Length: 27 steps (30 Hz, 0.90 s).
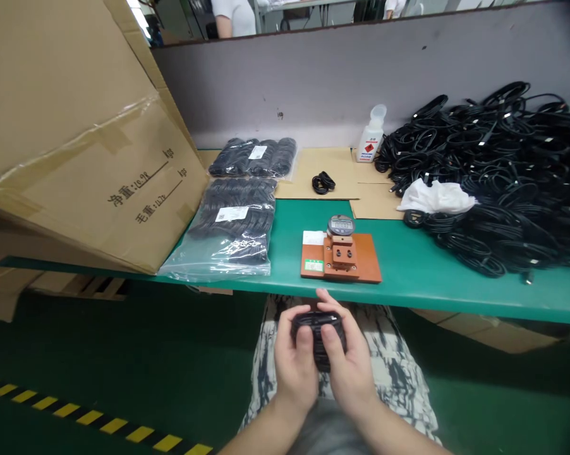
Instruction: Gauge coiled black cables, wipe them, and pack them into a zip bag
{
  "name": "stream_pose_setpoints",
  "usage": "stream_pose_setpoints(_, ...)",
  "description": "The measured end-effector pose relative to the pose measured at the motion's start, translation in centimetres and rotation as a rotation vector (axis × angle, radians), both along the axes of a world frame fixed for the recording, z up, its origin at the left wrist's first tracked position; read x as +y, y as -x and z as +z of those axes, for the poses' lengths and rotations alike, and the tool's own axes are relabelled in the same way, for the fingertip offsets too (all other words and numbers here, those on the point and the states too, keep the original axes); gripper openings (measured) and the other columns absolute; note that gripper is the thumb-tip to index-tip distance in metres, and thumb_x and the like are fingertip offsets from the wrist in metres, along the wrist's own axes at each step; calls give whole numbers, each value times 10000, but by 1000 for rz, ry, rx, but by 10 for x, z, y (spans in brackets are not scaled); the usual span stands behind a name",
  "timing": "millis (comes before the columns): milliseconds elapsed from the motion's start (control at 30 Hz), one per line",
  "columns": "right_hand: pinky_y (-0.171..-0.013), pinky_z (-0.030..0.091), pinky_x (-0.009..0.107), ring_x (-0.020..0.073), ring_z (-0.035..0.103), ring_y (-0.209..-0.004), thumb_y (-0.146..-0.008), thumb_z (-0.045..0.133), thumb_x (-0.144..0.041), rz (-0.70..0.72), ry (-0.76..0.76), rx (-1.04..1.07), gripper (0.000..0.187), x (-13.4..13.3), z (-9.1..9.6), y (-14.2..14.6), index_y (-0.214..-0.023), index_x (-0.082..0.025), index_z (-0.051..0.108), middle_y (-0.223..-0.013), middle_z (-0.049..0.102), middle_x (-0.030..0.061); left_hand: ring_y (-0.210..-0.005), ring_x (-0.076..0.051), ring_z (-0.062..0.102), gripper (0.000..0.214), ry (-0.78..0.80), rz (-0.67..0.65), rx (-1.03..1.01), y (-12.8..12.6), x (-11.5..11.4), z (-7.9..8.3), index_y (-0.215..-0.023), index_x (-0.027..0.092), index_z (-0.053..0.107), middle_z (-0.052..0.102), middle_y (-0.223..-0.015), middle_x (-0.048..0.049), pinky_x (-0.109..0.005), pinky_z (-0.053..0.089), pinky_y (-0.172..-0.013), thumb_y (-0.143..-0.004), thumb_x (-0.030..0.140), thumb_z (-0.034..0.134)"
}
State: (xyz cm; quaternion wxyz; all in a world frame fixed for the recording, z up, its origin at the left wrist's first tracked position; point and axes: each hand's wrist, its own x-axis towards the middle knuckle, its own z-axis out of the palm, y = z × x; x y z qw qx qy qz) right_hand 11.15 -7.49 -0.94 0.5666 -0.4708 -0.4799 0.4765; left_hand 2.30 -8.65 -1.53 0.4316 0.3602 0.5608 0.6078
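Observation:
Between my hands, above my lap and just in front of the table edge, is a bundle of coiled black cable (319, 341). My left hand (297, 360) is wrapped round its left side, thumb on top. Around the right side closes my right hand (349, 357), its thumb also pressed on the coils. Straight ahead on the green table (285, 246) stands a digital dial gauge (341, 225) on a brown block and base plate (368, 256). Behind it, a single small coiled cable (323, 182) lies on flat cardboard (299, 189).
A large cardboard box (90, 151) leans at the left. Beside it lie two clear bags of coiled cables (237, 218) (254, 158). A heap of black cables (493, 145) fills the right, with a white cloth (436, 197) and a white bottle (371, 136) near it.

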Motion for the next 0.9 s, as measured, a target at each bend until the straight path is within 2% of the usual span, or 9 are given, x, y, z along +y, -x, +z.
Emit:
stream_pose_setpoints(67,-1143,442,480,279,568,-1348,-997,569,-464,40,44,22,295,1,-3,0,-1178,-255,671,-1408,644,96,-928,-241,699,463,61,-10,-42,1,4,1,-1029,203,675,734,-1029,-84,-322,551,-809,-937,635,537)
stream_pose_setpoints(200,-1103,489,447,247,613,-1290,-1031,505,-467,83,116,83,343,-3,-11,0,-1304,-290,615,-1366,670,72,-953,-229,686,535,109,-2,-24,3,-1,1,-1056,212,669,719,-1060,-78,-322,544,-828,-972,672,408)
stream_pose_setpoints(367,-1170,409,454,243,533,-1370,-1057,425,-490,98,71,19,352,-2,-14,-3,-1266,-292,627,-1430,617,59,-850,-193,663,477,121,-50,69,6,-6,1,-1060,217,633,705,-971,-51,-278,533,-749,-916,664,551)
stream_pose_setpoints(467,-1139,441,446,252,564,-1330,-1048,413,-531,123,117,36,386,5,-14,-6,-1222,-274,642,-1386,646,68,-859,-191,654,484,161,-55,46,6,1,-1,-1009,214,636,692,-945,-42,-267,534,-756,-877,677,598)
stream_pose_setpoints(567,-1098,475,436,254,606,-1270,-1050,376,-555,159,172,90,434,7,-17,-8,-1220,-268,654,-1341,671,75,-721,-165,636,499,242,-68,5,6,9,-4,-954,210,630,669,-880,-27,-231,521,-588,-895,698,543)
stream_pose_setpoints(667,-1101,459,438,246,591,-1281,-1066,355,-519,143,92,104,414,1,-22,-11,-1328,-306,594,-1374,640,62,-487,-118,522,515,338,-97,-47,4,8,-6,-960,217,608,609,-742,16,-193,404,-363,-914,714,479)
stream_pose_setpoints(767,-1134,407,454,260,527,-1330,-1067,381,-473,118,-106,37,391,-6,-25,-12,-1368,-314,573,-1403,598,69,-420,-95,445,550,391,-107,-75,0,3,-2,-981,224,599,558,-687,46,-172,347,-300,-885,752,481)
stream_pose_setpoints(833,-1084,438,427,252,558,-1259,-1067,402,-419,82,-198,9,332,-6,-24,-12,-1278,-304,631,-1302,635,71,-433,-90,455,569,412,-106,-81,-4,-2,2,-990,223,600,558,-694,48,-159,345,-305,-869,768,490)
stream_pose_setpoints(900,-965,496,377,223,622,-1100,-1066,415,-354,39,-194,42,271,-4,-22,-11,-1137,-294,669,-1130,666,54,-442,-88,465,574,427,-106,-111,-8,-6,3,-1003,224,594,561,-704,47,-154,342,-314,-862,772,498)
